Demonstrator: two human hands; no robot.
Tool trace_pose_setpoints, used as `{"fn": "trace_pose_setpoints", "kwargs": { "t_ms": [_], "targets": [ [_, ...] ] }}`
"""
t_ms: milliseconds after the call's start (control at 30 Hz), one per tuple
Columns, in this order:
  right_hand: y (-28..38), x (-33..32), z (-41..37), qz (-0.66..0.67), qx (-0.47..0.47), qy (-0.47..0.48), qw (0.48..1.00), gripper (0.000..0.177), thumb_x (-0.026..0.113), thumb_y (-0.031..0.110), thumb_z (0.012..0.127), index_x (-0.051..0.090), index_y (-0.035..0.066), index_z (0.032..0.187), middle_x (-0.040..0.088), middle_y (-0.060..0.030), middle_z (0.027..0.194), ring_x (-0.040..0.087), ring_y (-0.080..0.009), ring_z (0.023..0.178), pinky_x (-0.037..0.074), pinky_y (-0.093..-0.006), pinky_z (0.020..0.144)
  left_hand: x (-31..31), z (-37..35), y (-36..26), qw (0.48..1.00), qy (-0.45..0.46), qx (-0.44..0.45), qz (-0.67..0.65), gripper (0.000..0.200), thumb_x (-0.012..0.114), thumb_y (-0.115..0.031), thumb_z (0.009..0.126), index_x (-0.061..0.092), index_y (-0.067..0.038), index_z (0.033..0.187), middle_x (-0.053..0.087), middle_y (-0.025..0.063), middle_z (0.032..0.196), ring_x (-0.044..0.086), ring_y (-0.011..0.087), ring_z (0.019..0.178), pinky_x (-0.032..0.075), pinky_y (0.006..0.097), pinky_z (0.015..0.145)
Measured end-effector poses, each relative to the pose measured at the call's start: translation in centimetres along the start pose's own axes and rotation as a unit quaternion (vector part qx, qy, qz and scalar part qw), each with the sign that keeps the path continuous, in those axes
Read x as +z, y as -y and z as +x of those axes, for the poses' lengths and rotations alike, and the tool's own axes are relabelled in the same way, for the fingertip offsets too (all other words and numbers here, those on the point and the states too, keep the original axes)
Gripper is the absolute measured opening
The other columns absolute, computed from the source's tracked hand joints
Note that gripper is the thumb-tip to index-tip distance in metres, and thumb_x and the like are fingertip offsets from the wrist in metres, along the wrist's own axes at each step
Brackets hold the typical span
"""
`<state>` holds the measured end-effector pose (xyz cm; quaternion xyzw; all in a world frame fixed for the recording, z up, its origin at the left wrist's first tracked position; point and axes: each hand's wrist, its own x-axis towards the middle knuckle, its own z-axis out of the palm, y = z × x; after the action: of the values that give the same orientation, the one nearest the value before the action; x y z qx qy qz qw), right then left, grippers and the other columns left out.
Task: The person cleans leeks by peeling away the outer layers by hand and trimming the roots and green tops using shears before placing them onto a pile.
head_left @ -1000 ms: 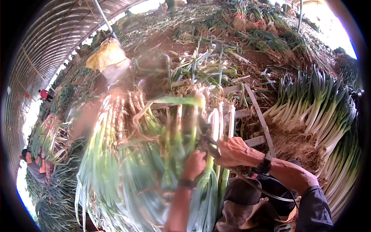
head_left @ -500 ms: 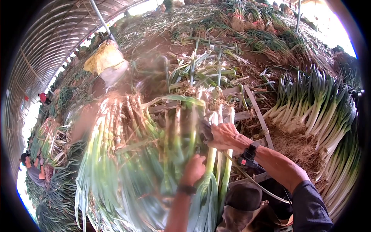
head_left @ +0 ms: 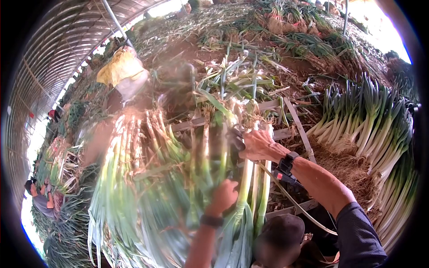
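Observation:
Long green onions (head_left: 118, 165) lie side by side, roots up the view and leaves toward the bottom. My left hand (head_left: 224, 197) is closed on a green onion stalk low in the middle. My right hand (head_left: 259, 145) is wrapped round a dark hand-held tool (head_left: 236, 139) near the root ends; a thin pale hose (head_left: 297, 206) runs below that hand. Just beneath it stand thick white-green stalks (head_left: 246, 178). A smear blurs part of the middle.
Metal frame bars (head_left: 298, 127) cross behind the stalks. Onions with bushy roots (head_left: 342, 165) are stacked at the right. A yellow-white sack (head_left: 123, 69) stands upper left. A person in a cap (head_left: 281, 232) is at bottom centre; another person (head_left: 42, 201) is far left.
My right hand has moved slightly up with the tool. The long leaf near the root ends now slants more steeply. The capped head at the bottom has tilted, showing more of it.

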<state>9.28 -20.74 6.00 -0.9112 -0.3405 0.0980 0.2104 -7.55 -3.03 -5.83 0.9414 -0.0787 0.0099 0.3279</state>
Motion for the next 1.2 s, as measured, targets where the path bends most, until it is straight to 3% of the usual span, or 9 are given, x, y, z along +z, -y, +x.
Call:
{"fn": "trace_pose_setpoints", "kwargs": {
  "t_ms": [233,367,500,567,667,733,867,1033,1200],
  "targets": [
    [-0.4,0.8,1.0,-0.029,-0.003,-0.063,0.998,0.062,0.066,0.019,0.071,0.054,0.013,0.132,0.055,-0.0042,0.061,0.046,-0.018,0.044,0.041,-0.033,0.039,-0.9,2.4,-1.4,0.978,-0.079,-0.176,0.085,0.046,0.066,-0.012,0.085,0.057,-0.002,0.129,0.063,0.0245,0.12,0.063,0.0369,0.109,0.052,0.0449,0.09],
    [-0.3,-0.5,1.1,-0.06,0.008,-0.035,0.998,0.022,0.061,0.016,0.077,0.067,0.008,0.097,0.052,-0.0006,0.061,0.042,-0.011,0.048,0.035,-0.0271,0.038,-1.2,3.8,-1.5,0.964,-0.03,-0.21,0.161,0.045,0.064,-0.013,0.087,0.053,0.004,0.127,0.065,0.0273,0.113,0.066,0.0379,0.104,0.053,0.0457,0.087],
    [-0.6,0.0,-1.4,-0.005,0.044,0.081,0.996,0.036,0.063,0.029,0.087,0.062,0.003,0.112,0.054,-0.0048,0.062,0.045,-0.0124,0.045,0.037,-0.0272,0.036,-0.6,4.9,-0.2,0.958,-0.013,-0.247,0.147,0.038,0.062,-0.016,0.088,0.056,0.005,0.119,0.068,0.0272,0.105,0.068,0.0399,0.097,0.054,0.0485,0.086],
    [1.1,-1.5,-5.0,0.095,0.006,0.074,0.993,0.04,0.055,0.04,0.096,0.063,0.0,0.099,0.045,0.001,0.051,0.034,-0.0079,0.037,0.031,-0.0296,0.03,-0.8,5.0,-0.1,0.958,-0.014,-0.252,0.139,0.036,0.062,-0.019,0.087,0.058,0.004,0.115,0.069,0.0266,0.103,0.068,0.0407,0.096,0.053,0.0498,0.086],
    [3.2,-3.7,-8.3,0.057,0.053,0.139,0.987,0.043,0.056,0.042,0.091,0.065,0.0,0.088,0.045,0.0014,0.048,0.04,-0.0102,0.038,0.034,-0.0323,0.032,-2.7,4.1,-2.2,0.956,0.003,-0.251,0.151,0.034,0.063,-0.023,0.085,0.062,0.002,0.108,0.069,0.0263,0.104,0.068,0.0414,0.099,0.053,0.0509,0.086],
    [3.5,-4.0,-9.2,0.003,0.027,0.101,0.995,0.044,0.063,0.039,0.081,0.066,-0.004,0.089,0.05,-0.0006,0.05,0.047,-0.0162,0.04,0.042,-0.0374,0.039,-2.6,3.9,-2.3,0.954,0.018,-0.255,0.159,0.032,0.062,-0.022,0.085,0.064,0.002,0.106,0.069,0.0268,0.103,0.068,0.0415,0.099,0.053,0.0505,0.086],
    [2.4,-2.9,-7.8,-0.085,0.013,0.088,0.992,0.04,0.041,0.04,0.101,0.061,0.02,0.129,0.049,0.0007,0.053,0.031,-0.0066,0.038,0.027,-0.0266,0.033,-2.0,3.0,-2.4,0.953,-0.007,-0.259,0.154,0.027,0.06,-0.019,0.086,0.066,0.001,0.104,0.07,0.0265,0.102,0.069,0.0409,0.098,0.053,0.0491,0.086],
    [1.7,-1.9,-4.2,-0.021,-0.003,0.07,0.997,0.033,0.056,0.026,0.089,0.06,0.012,0.118,0.048,0.0017,0.057,0.036,-0.0091,0.043,0.029,-0.0288,0.036,-1.7,3.1,-1.9,0.952,0.011,-0.265,0.152,0.025,0.059,-0.016,0.086,0.069,0.001,0.102,0.071,0.025,0.101,0.069,0.04,0.098,0.054,0.0483,0.085],
    [0.5,-0.5,-1.3,-0.026,0.002,0.016,1.0,0.037,0.071,0.033,0.08,0.057,0.012,0.107,0.049,0.002,0.061,0.044,-0.0118,0.046,0.037,-0.0309,0.039,-1.9,3.1,-1.7,0.954,0.024,-0.25,0.165,0.025,0.06,-0.015,0.083,0.069,0.0,0.101,0.071,0.0242,0.1,0.07,0.0401,0.096,0.055,0.0483,0.082]
  ]
}}
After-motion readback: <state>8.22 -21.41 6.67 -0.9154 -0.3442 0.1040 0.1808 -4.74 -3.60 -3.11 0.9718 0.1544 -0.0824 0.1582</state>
